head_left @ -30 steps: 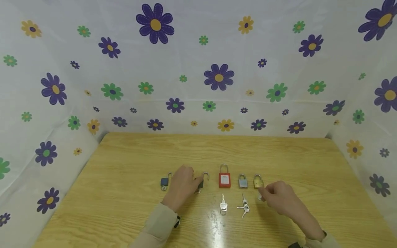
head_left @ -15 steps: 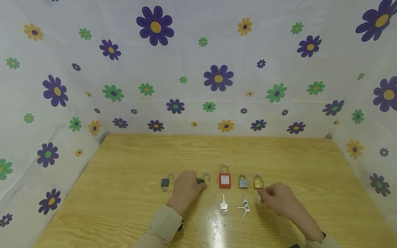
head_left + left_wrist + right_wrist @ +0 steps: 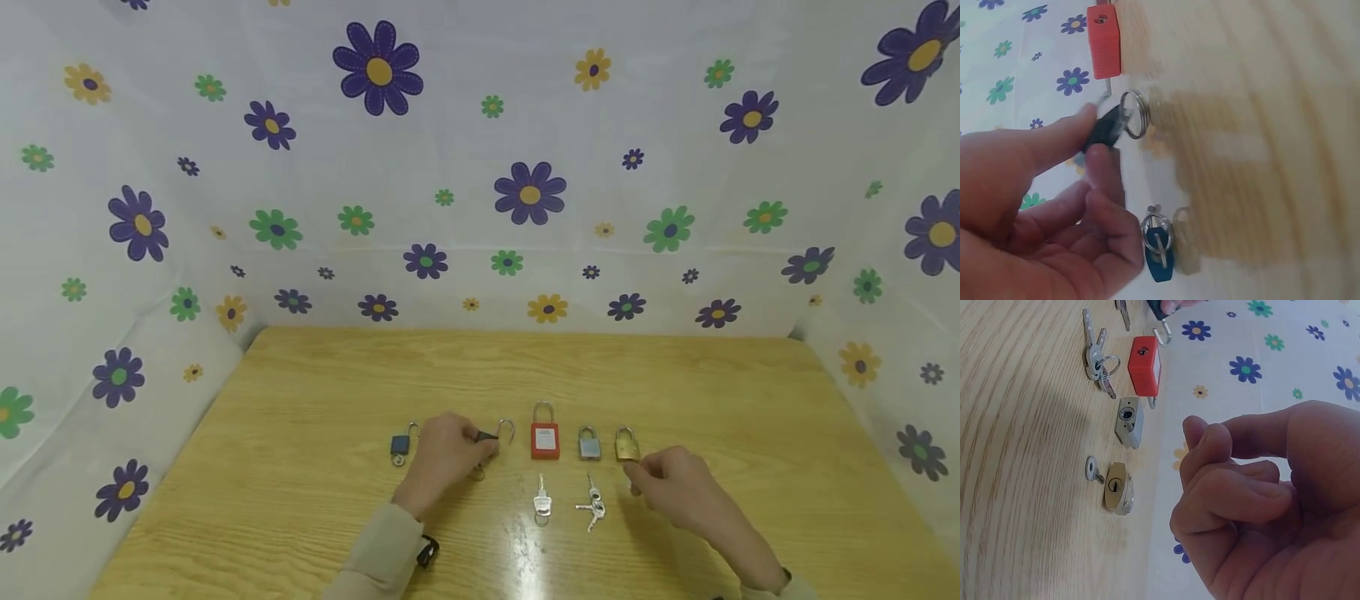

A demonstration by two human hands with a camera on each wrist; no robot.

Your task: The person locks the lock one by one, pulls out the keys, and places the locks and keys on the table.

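Note:
My left hand pinches a dark padlock between thumb and fingers. Its hooked shackle is unlatched, and a ring hangs at its keyhole end. Left of that hand lies a blue padlock, also unlatched, with a ringed key in it. My right hand hovers near the brass padlock, fingers loosely curled around nothing. A small key lies by the brass padlock's keyhole, apart from the fingers.
A red padlock and a silver padlock stand in the row between my hands. In front of them lie a ringed key and a bunch of keys. A flowered cloth encloses the wooden table.
The left hand has tilted the dark padlock and shifted it slightly right, bringing its ring into sight. The right hand has barely moved.

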